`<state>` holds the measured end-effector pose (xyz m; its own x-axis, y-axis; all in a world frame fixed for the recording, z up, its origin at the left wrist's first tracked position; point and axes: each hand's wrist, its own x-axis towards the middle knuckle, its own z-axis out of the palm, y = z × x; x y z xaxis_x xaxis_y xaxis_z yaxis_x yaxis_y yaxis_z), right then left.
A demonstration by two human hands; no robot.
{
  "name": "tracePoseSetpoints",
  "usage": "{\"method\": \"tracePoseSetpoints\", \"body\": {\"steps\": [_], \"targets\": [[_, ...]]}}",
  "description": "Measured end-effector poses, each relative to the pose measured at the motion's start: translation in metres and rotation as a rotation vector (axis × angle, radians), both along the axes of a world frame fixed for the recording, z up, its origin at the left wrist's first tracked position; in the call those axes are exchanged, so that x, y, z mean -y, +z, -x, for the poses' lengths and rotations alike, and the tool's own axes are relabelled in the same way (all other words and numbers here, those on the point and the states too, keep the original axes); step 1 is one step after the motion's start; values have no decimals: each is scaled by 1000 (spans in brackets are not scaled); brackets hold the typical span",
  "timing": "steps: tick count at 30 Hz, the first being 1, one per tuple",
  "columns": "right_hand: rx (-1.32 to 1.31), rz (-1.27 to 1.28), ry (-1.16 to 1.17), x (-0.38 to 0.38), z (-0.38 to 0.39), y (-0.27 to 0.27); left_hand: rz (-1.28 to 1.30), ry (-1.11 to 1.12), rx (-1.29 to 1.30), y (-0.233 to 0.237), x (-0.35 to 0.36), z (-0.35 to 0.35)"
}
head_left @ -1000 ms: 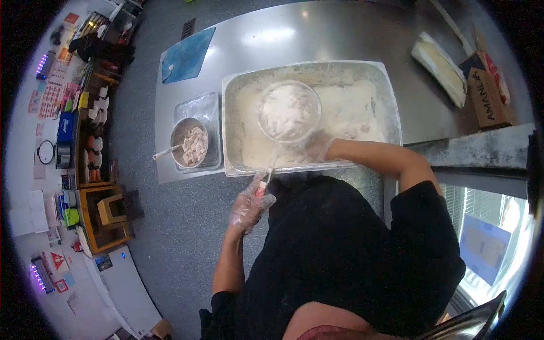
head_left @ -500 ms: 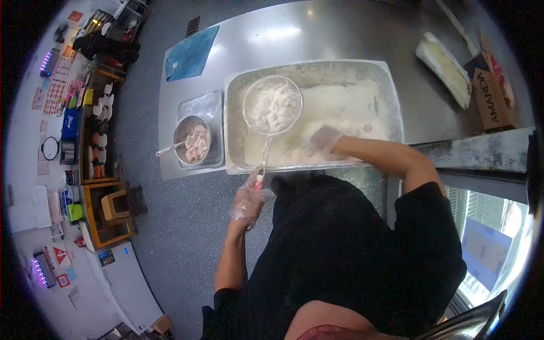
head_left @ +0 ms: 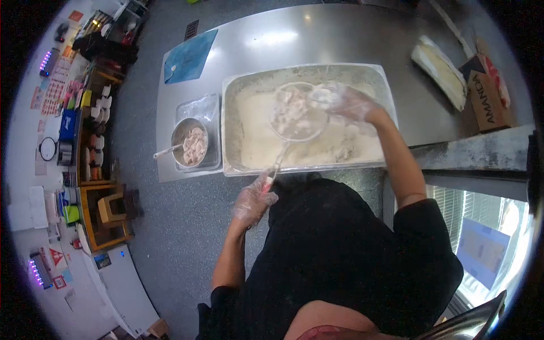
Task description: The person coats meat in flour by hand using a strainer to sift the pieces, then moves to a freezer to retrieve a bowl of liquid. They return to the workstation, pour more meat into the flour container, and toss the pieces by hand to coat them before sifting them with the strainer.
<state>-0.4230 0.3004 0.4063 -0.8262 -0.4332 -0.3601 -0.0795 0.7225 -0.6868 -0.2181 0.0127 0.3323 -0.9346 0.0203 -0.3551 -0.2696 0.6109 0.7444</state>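
Large tray (head_left: pixel 351 72): one, metal, on the steel table (head_left: pixel 362 34); I take every place from it. Contents: pale powder (head_left: pixel 249 127), spread across its floor, with lumps toward its right half.

Strainer (head_left: pixel 309 134): one, round, long-handled, above the middle of the large tray, its handle crossing the tray's near edge. Contents: powder-coated pieces (head_left: pixel 290 106), edges blurred in my view.

Left hand (head_left: pixel 253 203): in a clear glove, just outside the near edge of the large tray, fingers closed around the reddish grip (head_left: pixel 266 184) of the strainer.

Right hand (head_left: pixel 350 105): clear-gloved, over the right half of the large tray, fingertips at the strainer's upper right rim. Blurred; I cannot tell whether it grasps anything.

Bowl (head_left: pixel 179 127): one, left of the large tray, resting on a smaller tray (head_left: pixel 195 105). Contents: pinkish pieces (head_left: pixel 195 146) and a utensil (head_left: pixel 167 151), its handle jutting over the rim to the left.

Blue sheet (head_left: pixel 191 56): one, flat, beyond the large tray to the left.

Package (head_left: pixel 439 71), white and yellow, and cardboard box (head_left: pixel 480 102), lettered AMANDA: right of the large tray, side by side.
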Motion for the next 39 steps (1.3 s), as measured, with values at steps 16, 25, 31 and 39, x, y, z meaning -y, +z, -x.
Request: {"method": "tracePoseSetpoints", "body": {"steps": [16, 25, 31, 39], "targets": [[-117, 832, -835, 22, -1, -184, -187, 10, 99, 12, -26, 9], [227, 1189, -824, 37, -15, -141, -206, 143, 276, 14, -25, 3], [431, 1341, -873, 35, -8, -156, -189, 164, 260, 26, -25, 10], [428, 1355, -901, 40, -14, -145, -148, 75, 207, 39, -34, 12]]}}
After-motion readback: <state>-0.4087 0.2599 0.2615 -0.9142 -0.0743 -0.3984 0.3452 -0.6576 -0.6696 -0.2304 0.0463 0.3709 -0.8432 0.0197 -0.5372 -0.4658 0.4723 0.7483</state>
